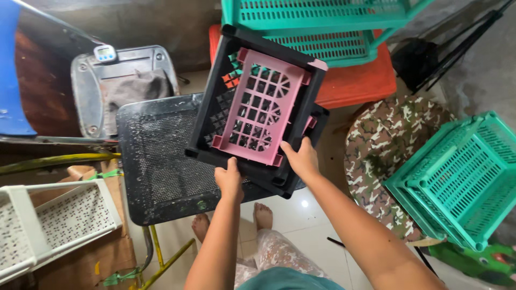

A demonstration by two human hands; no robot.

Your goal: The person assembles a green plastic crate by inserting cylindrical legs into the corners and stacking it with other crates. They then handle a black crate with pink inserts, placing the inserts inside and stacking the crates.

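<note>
A black plastic crate (212, 102) is tilted up in front of me with a pink lattice panel (263, 107) lying inside it. My left hand (229, 179) grips the crate's near edge at its lower rim. My right hand (301, 158) holds the same edge further right, its fingers by the pink panel's lower corner. The crate hangs over a black perforated tabletop (156, 156).
Teal slatted crates stand at the top (322, 16) and at the right (462, 177). An orange box (355, 80) lies behind, a camouflage cushion (387, 145) to the right, a white perforated shelf (54, 220) at lower left, a metal scale (123, 80) at upper left.
</note>
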